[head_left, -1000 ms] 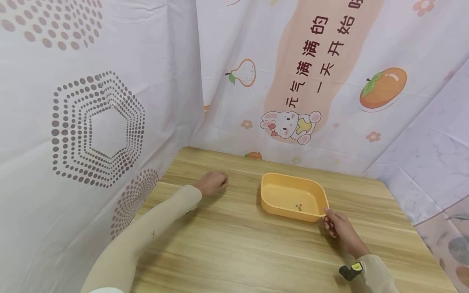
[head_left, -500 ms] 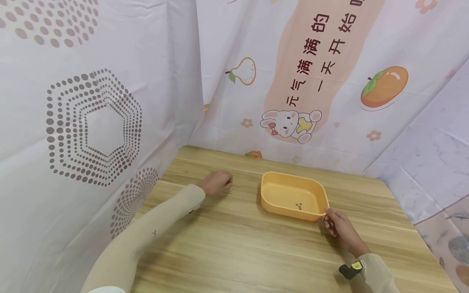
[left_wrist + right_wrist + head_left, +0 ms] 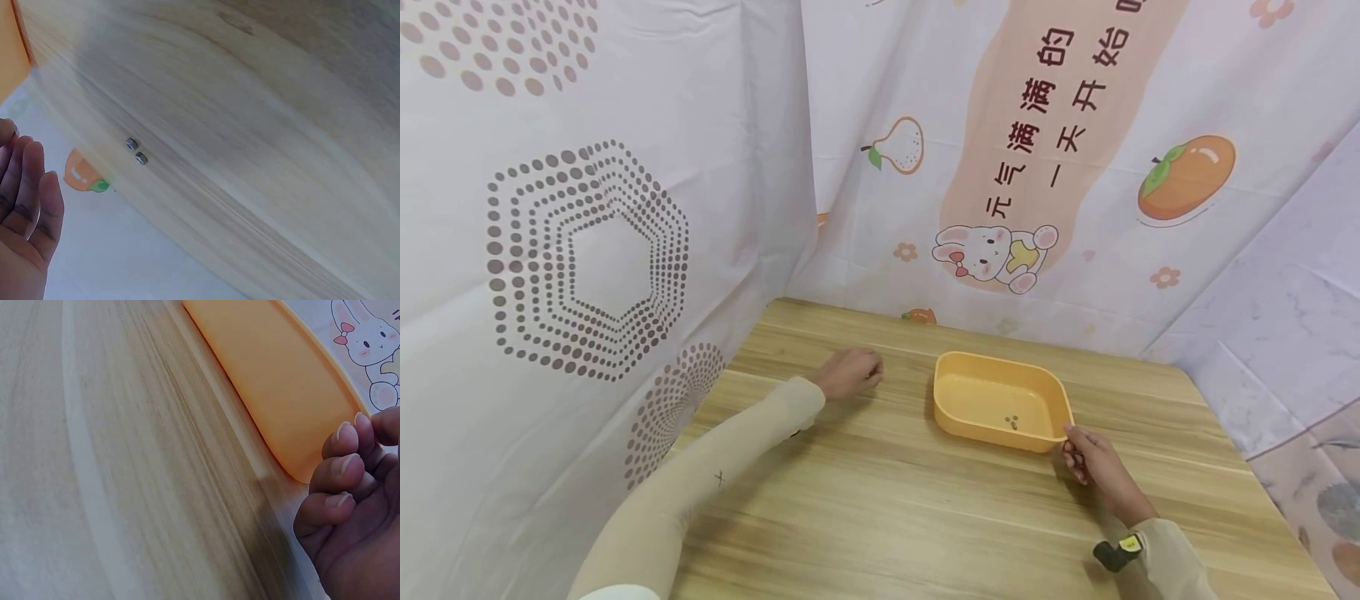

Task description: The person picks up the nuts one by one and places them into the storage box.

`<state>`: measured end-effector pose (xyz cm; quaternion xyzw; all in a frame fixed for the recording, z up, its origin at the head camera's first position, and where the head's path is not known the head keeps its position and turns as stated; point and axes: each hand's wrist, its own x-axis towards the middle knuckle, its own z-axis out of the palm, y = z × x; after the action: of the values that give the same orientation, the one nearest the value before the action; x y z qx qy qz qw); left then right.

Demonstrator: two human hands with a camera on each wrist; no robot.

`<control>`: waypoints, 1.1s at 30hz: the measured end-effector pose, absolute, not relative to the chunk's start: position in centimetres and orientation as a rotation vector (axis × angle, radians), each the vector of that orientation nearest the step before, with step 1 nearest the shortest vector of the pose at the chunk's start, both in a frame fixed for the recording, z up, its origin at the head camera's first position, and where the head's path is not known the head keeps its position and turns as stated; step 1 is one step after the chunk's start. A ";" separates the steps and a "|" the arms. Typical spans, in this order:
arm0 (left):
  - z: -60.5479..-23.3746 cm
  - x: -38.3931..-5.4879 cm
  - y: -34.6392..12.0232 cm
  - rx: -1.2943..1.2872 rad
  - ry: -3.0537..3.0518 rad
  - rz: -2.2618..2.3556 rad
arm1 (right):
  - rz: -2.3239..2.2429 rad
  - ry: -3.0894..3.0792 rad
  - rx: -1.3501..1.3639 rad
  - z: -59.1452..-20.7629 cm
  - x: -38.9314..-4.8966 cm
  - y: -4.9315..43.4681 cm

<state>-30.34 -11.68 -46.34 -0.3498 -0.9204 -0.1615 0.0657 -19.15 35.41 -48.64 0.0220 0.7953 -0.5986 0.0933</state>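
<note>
A shallow yellow-orange tray (image 3: 1000,443) stands on the wooden table, with several small metal nuts (image 3: 1012,423) lying inside near its front right. My right hand (image 3: 1097,468) grips the tray's front right corner; in the right wrist view the thumb and index finger (image 3: 362,428) pinch its rim. To the left of the tray, my left hand (image 3: 848,372) is held over the table. Its thumb and index finger meet on a tiny dark thing, mostly hidden, that looks like a nut. Two more nuts (image 3: 136,151) lie on the table in the left wrist view.
A printed curtain (image 3: 880,233) hangs right behind the table's back edge. Another curtain (image 3: 625,275) closes off the left side, and a pale one (image 3: 1292,275) the right. Wooden table top (image 3: 880,500) stretches in front of the tray.
My left hand has moved a little to the right, towards the tray. The right hand and the tray have stayed in place.
</note>
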 end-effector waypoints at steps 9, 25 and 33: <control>-46.0 -30.2 -10.8 -1.127 -2.697 -0.473 | -1.781 2.357 0.059 -48.6 -19.1 35.4; -45.5 -29.8 -9.5 -1.155 -2.654 -0.482 | -1.782 2.359 0.053 -48.6 -19.2 35.5; -45.4 -29.8 -8.8 -1.171 -2.649 -0.463 | -1.778 2.368 0.057 -48.7 -19.2 35.4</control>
<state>-29.81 -8.75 -45.43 -0.3970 -0.8983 -0.1571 0.1038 -19.22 35.42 -48.71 0.0191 0.7963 -0.5979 0.0895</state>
